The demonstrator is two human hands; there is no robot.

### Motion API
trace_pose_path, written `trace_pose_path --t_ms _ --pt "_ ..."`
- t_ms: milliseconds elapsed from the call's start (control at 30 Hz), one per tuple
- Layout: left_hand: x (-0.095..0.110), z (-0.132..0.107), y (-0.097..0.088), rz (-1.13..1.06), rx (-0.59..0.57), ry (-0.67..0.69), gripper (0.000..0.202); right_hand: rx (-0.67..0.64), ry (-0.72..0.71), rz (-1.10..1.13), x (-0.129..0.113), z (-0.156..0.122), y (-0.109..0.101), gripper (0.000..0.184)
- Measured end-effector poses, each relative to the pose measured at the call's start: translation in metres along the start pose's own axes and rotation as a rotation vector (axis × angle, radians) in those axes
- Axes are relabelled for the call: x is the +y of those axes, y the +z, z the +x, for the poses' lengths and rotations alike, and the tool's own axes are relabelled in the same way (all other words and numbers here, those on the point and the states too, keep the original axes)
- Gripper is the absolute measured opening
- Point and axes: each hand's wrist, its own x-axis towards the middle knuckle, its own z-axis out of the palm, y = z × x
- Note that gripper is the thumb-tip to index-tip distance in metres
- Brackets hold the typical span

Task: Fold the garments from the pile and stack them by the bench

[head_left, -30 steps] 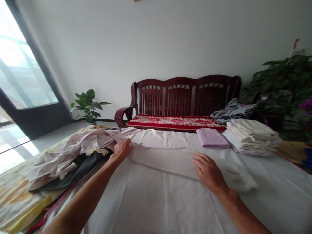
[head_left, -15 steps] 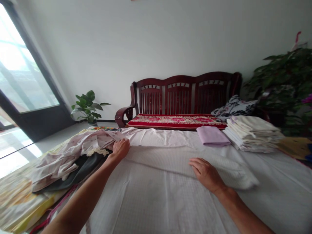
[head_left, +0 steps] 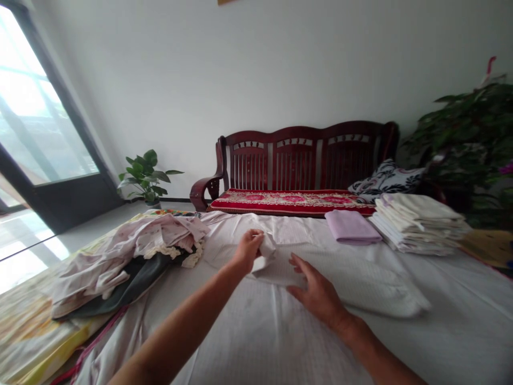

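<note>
A white textured cloth [head_left: 360, 286] lies partly folded on the white sheet covering the bed [head_left: 256, 342]. My left hand [head_left: 248, 250] is closed on the cloth's left corner and holds it lifted above the sheet near the middle. My right hand [head_left: 315, 291] is open, fingers spread, flat on the cloth just right of that raised corner. The cloth's right part lies as a thick folded band toward the right.
A heap of pink and dark unfolded laundry [head_left: 132, 254] lies at the left. A folded lilac cloth [head_left: 350, 225] and a stack of folded white linens [head_left: 419, 223] sit at the far right. Behind stand a red wooden bench [head_left: 296, 171], potted plants [head_left: 146, 174] and a glass door [head_left: 36, 133].
My left hand has come from the edge by the laundry heap toward the middle, carrying the cloth's corner up and over. My right hand shifted slightly left and stays on the cloth.
</note>
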Motion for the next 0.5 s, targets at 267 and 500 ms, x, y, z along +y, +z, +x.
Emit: trace_pose_path --t_ms 267,500 --pt "-0.014 -0.032 0.057 -0.258 -0.253 0.147 0.024 0.154 0.461 0.709 0.005 0.034 0.006 0.024" --pt "-0.048 -0.025 0.005 0.568 -0.218 0.485 0.030 0.393 0.431 0.930 0.073 0.076 -0.059 0.015"
